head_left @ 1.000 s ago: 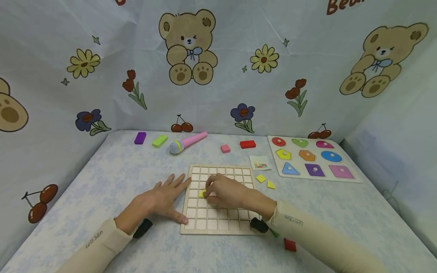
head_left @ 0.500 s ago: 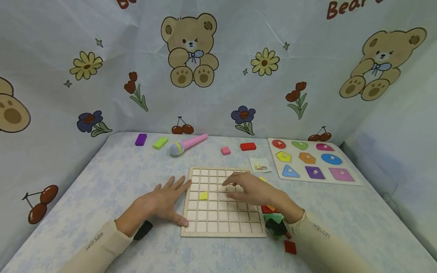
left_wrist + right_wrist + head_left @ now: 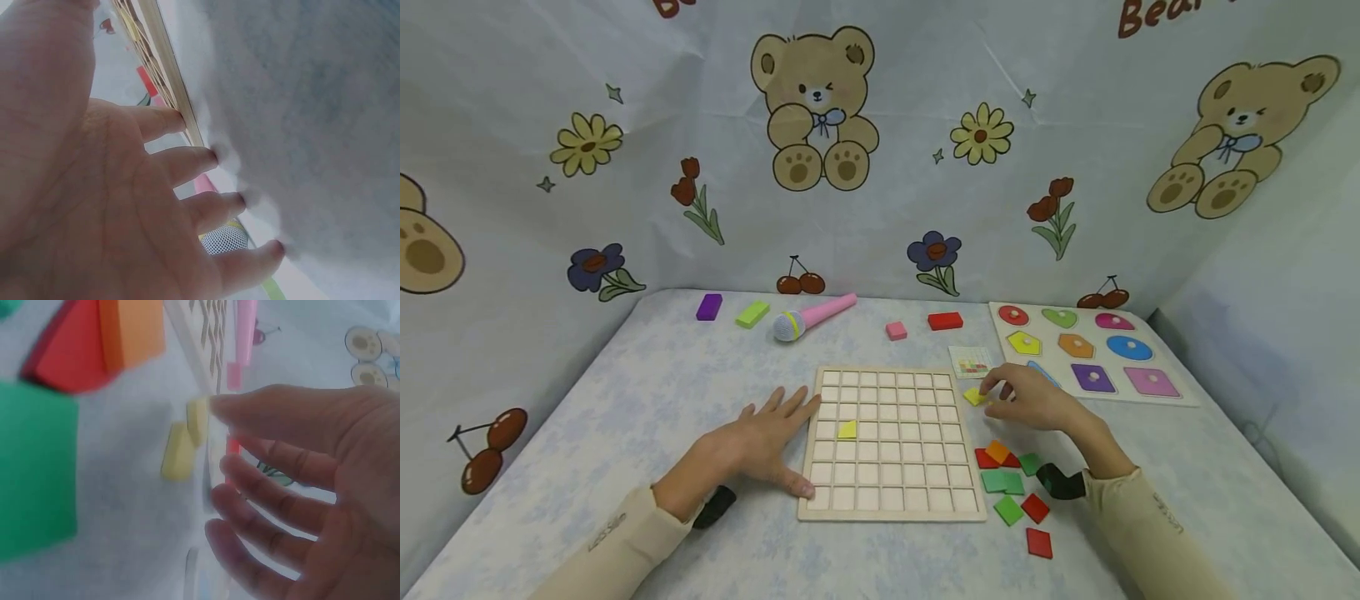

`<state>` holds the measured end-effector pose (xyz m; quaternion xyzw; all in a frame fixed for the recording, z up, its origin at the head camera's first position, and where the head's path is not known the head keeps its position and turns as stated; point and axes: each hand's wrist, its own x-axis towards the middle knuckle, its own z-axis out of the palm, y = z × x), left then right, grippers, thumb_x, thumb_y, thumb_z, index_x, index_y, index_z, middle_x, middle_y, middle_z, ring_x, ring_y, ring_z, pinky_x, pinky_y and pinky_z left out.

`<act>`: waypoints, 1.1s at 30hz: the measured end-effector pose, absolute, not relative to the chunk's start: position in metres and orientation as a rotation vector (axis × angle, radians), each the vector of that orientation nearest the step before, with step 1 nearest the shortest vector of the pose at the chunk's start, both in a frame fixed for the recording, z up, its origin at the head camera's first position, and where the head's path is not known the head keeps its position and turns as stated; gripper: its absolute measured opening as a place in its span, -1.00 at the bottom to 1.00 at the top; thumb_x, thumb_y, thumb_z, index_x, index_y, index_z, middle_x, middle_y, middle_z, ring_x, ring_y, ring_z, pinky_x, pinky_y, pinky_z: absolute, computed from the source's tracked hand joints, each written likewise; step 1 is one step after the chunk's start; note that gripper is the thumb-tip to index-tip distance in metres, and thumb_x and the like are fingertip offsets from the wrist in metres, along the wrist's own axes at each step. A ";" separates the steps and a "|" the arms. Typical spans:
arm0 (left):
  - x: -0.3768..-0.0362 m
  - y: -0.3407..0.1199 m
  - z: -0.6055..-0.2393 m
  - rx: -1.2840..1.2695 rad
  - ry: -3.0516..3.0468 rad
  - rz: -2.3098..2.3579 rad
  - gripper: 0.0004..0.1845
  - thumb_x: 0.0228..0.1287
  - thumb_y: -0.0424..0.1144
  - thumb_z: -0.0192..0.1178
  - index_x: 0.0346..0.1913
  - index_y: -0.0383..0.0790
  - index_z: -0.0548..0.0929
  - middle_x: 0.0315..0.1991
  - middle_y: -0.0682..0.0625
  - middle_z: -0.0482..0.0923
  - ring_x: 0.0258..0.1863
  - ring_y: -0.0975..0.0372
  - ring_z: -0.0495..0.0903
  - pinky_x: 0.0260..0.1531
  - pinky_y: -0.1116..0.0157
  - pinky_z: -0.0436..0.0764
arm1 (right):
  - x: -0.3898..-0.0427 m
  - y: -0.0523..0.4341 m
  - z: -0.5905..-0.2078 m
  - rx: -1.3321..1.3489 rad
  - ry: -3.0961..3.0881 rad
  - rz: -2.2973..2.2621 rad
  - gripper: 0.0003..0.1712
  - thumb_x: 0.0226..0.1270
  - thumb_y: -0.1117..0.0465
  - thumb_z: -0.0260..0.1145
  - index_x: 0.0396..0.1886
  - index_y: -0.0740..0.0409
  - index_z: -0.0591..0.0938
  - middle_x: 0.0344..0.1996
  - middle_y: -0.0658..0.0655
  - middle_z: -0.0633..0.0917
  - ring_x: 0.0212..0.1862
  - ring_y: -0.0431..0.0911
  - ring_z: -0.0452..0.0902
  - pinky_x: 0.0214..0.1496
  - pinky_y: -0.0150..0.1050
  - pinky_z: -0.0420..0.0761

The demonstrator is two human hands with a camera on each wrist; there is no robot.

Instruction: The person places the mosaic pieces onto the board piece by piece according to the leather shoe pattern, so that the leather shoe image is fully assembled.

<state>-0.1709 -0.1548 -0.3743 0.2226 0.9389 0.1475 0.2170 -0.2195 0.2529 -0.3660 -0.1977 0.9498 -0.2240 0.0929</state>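
My left hand (image 3: 752,446) lies spread at the left edge of a wooden grid board (image 3: 891,516), its thumb on the lower left corner. In the left wrist view its fingertips (image 3: 206,157) reach down by the board's side. One yellow tile (image 3: 847,430) sits in a square on the left of the grid. Right of the board, my right hand (image 3: 1030,398) is over two loose yellow tiles, one of them (image 3: 974,396) showing at its fingertips. In the right wrist view both tiles (image 3: 178,453) lie beyond the thumb, with the fingers loosely bent and apart.
Several red, green (image 3: 1008,510) and orange (image 3: 997,452) tiles lie right of the board. Behind are a small pattern card (image 3: 970,361), a shape puzzle board (image 3: 1112,392), a pink toy microphone (image 3: 812,317), and red (image 3: 945,321), pink, green and purple blocks.
My right hand has let go of the yellow tile in the grid and moved right, off the board, to the loose yellow tiles. My left hand has stayed in place.
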 end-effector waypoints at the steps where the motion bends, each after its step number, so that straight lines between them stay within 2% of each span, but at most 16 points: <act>1: -0.170 -0.155 -0.374 0.613 2.602 0.410 0.39 -0.15 0.37 0.48 0.63 -0.12 -0.08 0.64 -0.20 -0.22 0.59 -0.24 -0.25 0.36 -0.44 -0.08 | -0.221 0.256 -0.367 -0.558 2.815 -0.672 -0.74 0.23 0.20 0.47 -0.12 0.18 0.67 -0.15 0.12 0.68 -0.15 -0.02 0.54 -0.22 -0.27 0.58; 8: -0.168 -0.157 -0.375 0.608 2.608 0.425 0.39 -0.17 0.37 0.49 0.63 -0.12 -0.07 0.64 -0.20 -0.21 0.59 -0.25 -0.25 0.35 -0.45 -0.08 | -0.227 0.266 -0.375 -0.410 2.727 -0.741 -0.74 0.15 0.19 0.54 -0.22 0.13 0.65 -0.17 0.11 0.65 -0.11 -0.01 0.52 -0.12 -0.22 0.61; 16: -0.168 -0.157 -0.376 0.619 2.608 0.439 0.39 -0.17 0.36 0.49 0.63 -0.11 -0.07 0.64 -0.20 -0.21 0.59 -0.25 -0.25 0.35 -0.45 -0.09 | -0.227 0.267 -0.380 -0.416 2.716 -0.759 -0.71 0.12 0.21 0.56 -0.21 0.13 0.65 -0.20 0.10 0.64 -0.14 -0.02 0.50 -0.13 -0.23 0.59; 21: -0.168 -0.157 -0.377 0.614 2.608 0.437 0.39 -0.17 0.37 0.49 0.63 -0.11 -0.07 0.64 -0.19 -0.21 0.59 -0.24 -0.25 0.36 -0.45 -0.09 | -0.227 0.266 -0.381 -0.466 2.748 -0.739 -0.79 0.17 0.26 0.52 -0.25 0.14 0.65 -0.24 0.08 0.66 -0.18 -0.06 0.53 -0.12 -0.22 0.62; 29: -0.170 -0.155 -0.376 0.618 2.598 0.425 0.39 -0.15 0.40 0.46 0.63 -0.09 -0.10 0.64 -0.18 -0.24 0.59 -0.23 -0.28 0.38 -0.43 -0.11 | -0.226 0.261 -0.376 -0.561 2.802 -0.684 -0.82 0.14 0.28 0.53 -0.32 0.14 0.67 -0.41 0.00 0.66 -0.33 -0.14 0.49 -0.29 -0.33 0.57; 33: -0.172 -0.156 -0.377 0.621 2.606 0.415 0.40 -0.16 0.40 0.46 0.63 -0.10 -0.09 0.64 -0.19 -0.23 0.59 -0.23 -0.27 0.37 -0.43 -0.10 | -0.222 0.246 -0.371 -0.615 2.793 -0.705 -0.84 0.14 0.27 0.52 -0.32 0.12 0.69 -0.43 -0.02 0.64 -0.34 -0.14 0.48 -0.29 -0.33 0.55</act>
